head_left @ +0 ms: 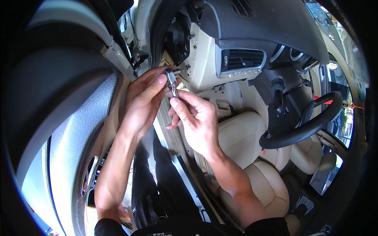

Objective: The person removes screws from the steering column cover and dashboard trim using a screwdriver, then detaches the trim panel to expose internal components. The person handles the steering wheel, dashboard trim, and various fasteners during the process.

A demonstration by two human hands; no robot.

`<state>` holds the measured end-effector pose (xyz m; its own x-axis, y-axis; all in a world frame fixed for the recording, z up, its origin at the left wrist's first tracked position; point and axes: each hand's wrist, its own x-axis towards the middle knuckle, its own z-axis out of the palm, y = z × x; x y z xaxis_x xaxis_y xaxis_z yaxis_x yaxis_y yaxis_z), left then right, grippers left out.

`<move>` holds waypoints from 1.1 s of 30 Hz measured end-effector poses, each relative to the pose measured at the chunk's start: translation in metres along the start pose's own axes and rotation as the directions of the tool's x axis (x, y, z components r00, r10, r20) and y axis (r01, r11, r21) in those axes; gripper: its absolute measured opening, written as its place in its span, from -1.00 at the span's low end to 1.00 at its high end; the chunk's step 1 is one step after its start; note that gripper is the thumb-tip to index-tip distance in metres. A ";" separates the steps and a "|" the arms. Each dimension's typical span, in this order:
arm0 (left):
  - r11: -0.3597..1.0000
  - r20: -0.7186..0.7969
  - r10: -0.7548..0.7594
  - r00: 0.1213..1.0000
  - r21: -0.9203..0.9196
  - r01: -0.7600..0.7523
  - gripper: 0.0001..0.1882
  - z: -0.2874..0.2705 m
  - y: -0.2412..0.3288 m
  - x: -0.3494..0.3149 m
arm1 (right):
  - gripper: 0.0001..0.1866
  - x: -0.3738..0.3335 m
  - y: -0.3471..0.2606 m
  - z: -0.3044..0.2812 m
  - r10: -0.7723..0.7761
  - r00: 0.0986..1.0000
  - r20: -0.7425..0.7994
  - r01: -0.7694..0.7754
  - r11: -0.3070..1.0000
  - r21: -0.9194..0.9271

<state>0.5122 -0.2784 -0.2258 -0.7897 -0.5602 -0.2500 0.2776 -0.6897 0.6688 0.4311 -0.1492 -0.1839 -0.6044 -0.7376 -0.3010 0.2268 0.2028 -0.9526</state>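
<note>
A chrome ratchet wrench (172,80) is held between my two hands at the side end of the dashboard. The fingers of my left hand (147,86) are closed round its head, thumb on top. My right hand (193,114) pinches the handle between thumb and forefinger, the other fingers curled below. From the ratchet head a short metal piece points right toward the beige dashboard end panel (201,63); whether its tip touches anything cannot be made out. Beside the panel, a dark opening (179,41) shows in the dashboard's side.
The open door (84,129) stands close on my left. To the right are an air vent (242,59), a steering wheel (305,129) and beige seats (242,137). The door sill (189,177) runs below my right arm.
</note>
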 end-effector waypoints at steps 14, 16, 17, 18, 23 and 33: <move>0.955 0.035 -0.231 0.972 -0.183 0.234 -0.53 -0.006 -0.001 0.006 | -0.73 0.008 -0.021 0.002 0.060 0.993 0.097 -0.075 0.984 0.161; 0.928 0.094 -0.266 0.959 -0.246 0.281 -0.49 -0.009 -0.004 0.007 | -0.64 0.012 -0.032 -0.002 0.082 0.980 0.180 -0.134 0.946 0.294; 0.911 0.125 -0.268 0.955 -0.290 0.294 -0.47 -0.010 -0.006 0.008 | -0.62 0.012 -0.037 -0.004 0.106 0.974 0.200 -0.163 0.942 0.294; 0.903 0.121 -0.295 0.948 -0.289 0.318 -0.42 -0.013 -0.006 0.009 | -0.60 0.011 -0.042 -0.004 0.114 0.969 0.220 -0.179 0.936 0.304; 0.836 0.179 -0.308 0.935 -0.418 0.355 -0.47 -0.015 -0.014 0.010 | -0.62 0.003 -0.061 -0.004 0.087 0.967 0.238 -0.175 0.910 0.376; 0.815 0.152 -0.249 0.957 -0.501 0.292 -0.50 -0.020 -0.020 0.025 | -0.59 0.010 -0.021 -0.027 -0.055 0.881 0.470 -0.040 0.981 0.190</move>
<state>0.4980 -0.2874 -0.2589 -0.9078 -0.2944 -0.2989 0.2701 -0.9552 0.1207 0.3995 -0.1438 -0.1680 -0.1864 -0.9636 -0.1916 0.3921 0.1059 -0.9138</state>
